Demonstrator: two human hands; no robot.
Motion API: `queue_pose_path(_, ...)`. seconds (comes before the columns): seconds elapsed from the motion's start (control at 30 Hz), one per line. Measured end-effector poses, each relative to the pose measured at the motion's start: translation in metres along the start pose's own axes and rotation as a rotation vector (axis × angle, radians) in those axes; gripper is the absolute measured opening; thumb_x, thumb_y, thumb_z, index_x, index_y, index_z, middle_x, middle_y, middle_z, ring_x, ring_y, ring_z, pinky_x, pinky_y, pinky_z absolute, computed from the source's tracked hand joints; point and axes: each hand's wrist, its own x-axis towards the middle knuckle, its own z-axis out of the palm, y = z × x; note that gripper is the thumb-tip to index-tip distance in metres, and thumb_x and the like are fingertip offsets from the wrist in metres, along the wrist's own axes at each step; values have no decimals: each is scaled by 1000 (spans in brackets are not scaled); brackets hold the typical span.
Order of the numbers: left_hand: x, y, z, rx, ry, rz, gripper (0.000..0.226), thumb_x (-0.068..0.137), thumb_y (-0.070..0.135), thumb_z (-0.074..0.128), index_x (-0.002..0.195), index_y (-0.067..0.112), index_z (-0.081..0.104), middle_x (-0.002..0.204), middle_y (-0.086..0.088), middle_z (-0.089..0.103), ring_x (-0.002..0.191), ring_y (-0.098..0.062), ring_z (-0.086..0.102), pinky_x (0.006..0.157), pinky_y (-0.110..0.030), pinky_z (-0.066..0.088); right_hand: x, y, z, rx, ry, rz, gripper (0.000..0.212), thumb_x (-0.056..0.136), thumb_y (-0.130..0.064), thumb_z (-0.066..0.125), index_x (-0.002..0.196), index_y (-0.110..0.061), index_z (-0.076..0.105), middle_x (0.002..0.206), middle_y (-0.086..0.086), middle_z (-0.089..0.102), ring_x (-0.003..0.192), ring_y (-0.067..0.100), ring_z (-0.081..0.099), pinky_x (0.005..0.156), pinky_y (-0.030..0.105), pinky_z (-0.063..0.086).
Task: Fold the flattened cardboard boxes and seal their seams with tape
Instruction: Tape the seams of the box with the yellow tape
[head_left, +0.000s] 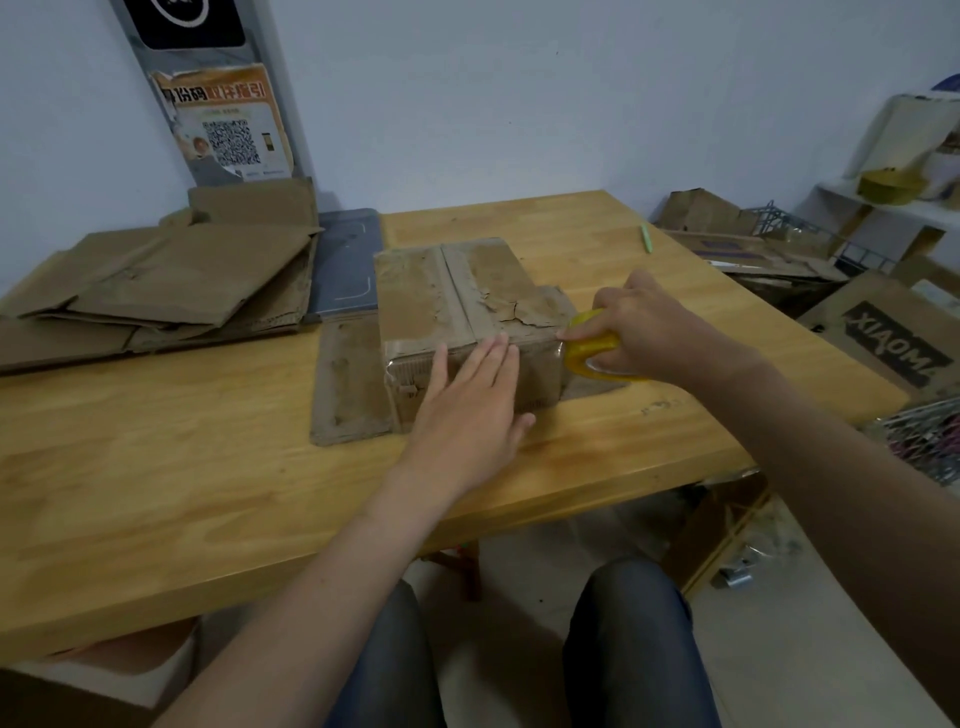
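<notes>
Folded box (467, 306) mid-worktop (156, 493). Left hand (467, 410) flat, fingers straight against its near side. Right hand (644, 327) grasps yellow tape roll (589, 353) at box's right corner. Flattened cardboard stack (166, 280) far left; green pen (647, 237) behind.

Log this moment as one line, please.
phase: taping seam | left hand presses cardboard box side | right hand grips yellow tape roll

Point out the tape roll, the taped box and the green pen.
tape roll (588, 349), head view, yellow outer rim.
box (410, 296), head view, top flap left of the seam.
green pen (647, 238), head view, middle of its barrel.
</notes>
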Motion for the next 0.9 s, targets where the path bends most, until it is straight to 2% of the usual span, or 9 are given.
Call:
queue_pose_path(0.13, -1, -8, -7, -43, -15, -71, 80, 106, 54, 35, 163, 9, 2, 172, -7, -1, 159, -18, -2, 129, -43, 2, 4, 0, 0, 28, -34, 24, 46, 88, -31, 77, 130, -45, 65, 102, -3, 56, 92, 22, 31, 77, 32, 24)
queue_pose_path(0.37, -14, -33, -26, -82, -63, -158, 80, 105, 56, 38, 164, 10, 10, 172, -6, 4, 158, -18, 6, 125, -33, 5, 3, 0, 1, 95, -25, 49, 46, 85, -28, 79, 127, -44, 68, 101, -3, 55, 93, 21, 30, 79, 34, 28)
queue_pose_path(0.6, -14, -65, -38, -240, -60, -202, 60, 107, 33, 49, 160, 13, 28, 169, 0, 20, 156, -16, 19, 126, -35, 16, 2, -1, 2, 129, -8, 29, 47, 84, -24, 80, 126, -42, 69, 95, -5, 52, 92, 22, 31, 78, 34, 27)
queue_pose_path(0.67, -18, -73, -35, -273, -60, -197, 62, 107, 31, 50, 161, 13, 25, 170, 1, 15, 156, -13, 14, 125, -31, 13, 3, -1, 2, 129, -10, 24, 47, 85, -25, 80, 127, -42, 68, 96, -5, 52, 92, 23, 32, 78, 33, 26)
queue_pose_path(0.77, -25, -71, -25, -340, -80, -201, 78, 104, 38, 55, 164, 14, 10, 171, 2, -2, 157, -10, -3, 122, -27, 4, 3, 1, 3, 128, -9, 9, 47, 85, -25, 80, 127, -43, 67, 96, -4, 52, 91, 23, 32, 77, 32, 24)
queue_pose_path(0.83, -26, -65, -19, -301, -112, -215, 93, 101, 50, 55, 163, 12, -4, 169, -1, -18, 155, -13, -17, 122, -31, -2, 4, 3, 4, 123, -5, -9, 47, 84, -25, 80, 126, -43, 68, 96, -5, 50, 91, 23, 33, 77, 31, 23)
queue_pose_path(0.9, -21, -62, -15, -235, -128, -235, 100, 100, 59, 50, 162, 8, -10, 167, -8, -25, 154, -19, -24, 124, -37, -5, 5, 3, 4, 121, -15, -7, 46, 85, -26, 80, 126, -43, 68, 96, -6, 49, 92, 24, 33, 76, 30, 22)
